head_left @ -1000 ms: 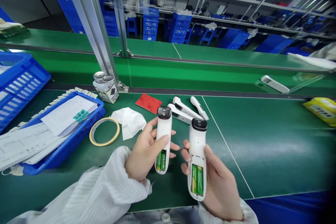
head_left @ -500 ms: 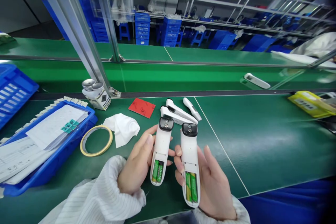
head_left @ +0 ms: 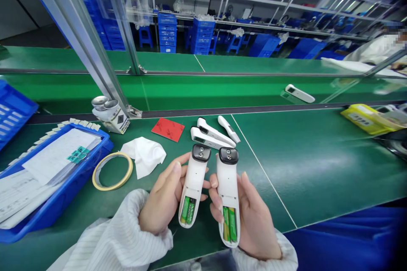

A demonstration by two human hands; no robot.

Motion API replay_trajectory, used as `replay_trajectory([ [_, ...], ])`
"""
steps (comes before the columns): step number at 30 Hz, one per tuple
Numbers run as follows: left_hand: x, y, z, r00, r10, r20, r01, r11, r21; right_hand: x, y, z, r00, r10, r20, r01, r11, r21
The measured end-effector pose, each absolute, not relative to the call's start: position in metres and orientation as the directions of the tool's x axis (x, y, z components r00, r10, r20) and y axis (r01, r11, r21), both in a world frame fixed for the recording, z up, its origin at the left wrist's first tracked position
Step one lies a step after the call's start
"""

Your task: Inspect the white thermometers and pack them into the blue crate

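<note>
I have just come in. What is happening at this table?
A person's left hand holds one white device, the right hand a second device, side by side. Each is open, with two green batteries showing. Three similar devices lie on the table beyond, near a red card.

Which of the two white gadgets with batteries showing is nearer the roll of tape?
The left gadget, held in the left hand. The right gadget, in the right hand, sits on its far side from the tape roll.
</note>
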State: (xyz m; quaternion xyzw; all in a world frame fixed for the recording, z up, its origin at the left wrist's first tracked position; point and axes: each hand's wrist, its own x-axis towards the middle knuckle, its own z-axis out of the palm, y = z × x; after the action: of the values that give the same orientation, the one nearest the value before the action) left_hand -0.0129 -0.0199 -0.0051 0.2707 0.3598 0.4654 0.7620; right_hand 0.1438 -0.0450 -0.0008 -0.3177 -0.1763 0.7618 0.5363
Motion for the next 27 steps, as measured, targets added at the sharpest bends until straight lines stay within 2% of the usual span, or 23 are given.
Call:
replay_trajectory([
  [4, -0.012, -0.018, -0.003, 0.345, 0.886, -0.311, -0.551, 0.459, 0.697, 0.145, -0.045, -0.003, -0.205, 0.929, -0.309, -0.713, -0.358, -0.603],
  [20, -0.013, -0.014, 0.000, 0.361, 0.848, -0.387, -0.524, 0.528, 0.668, 0.144, -0.043, -0.004, -0.141, 0.914, -0.381, -0.698, -0.365, -0.616],
  [22, -0.013, -0.014, -0.001, 0.333, 0.847, -0.414, -0.509, 0.531, 0.677, 0.144, -0.045, -0.004, -0.125, 0.913, -0.388, -0.656, -0.369, -0.658],
  [24, -0.015, -0.012, -0.003, 0.271, 0.858, -0.437, -0.482, 0.513, 0.710, 0.146, -0.049, -0.003, -0.035, 0.927, -0.373, -0.560, -0.328, -0.761],
  [27, -0.018, -0.009, -0.005, 0.129, 0.898, -0.421, -0.470, 0.430, 0.771, 0.152, -0.060, 0.001, 0.150, 0.955, -0.255, -0.287, -0.205, -0.936],
])
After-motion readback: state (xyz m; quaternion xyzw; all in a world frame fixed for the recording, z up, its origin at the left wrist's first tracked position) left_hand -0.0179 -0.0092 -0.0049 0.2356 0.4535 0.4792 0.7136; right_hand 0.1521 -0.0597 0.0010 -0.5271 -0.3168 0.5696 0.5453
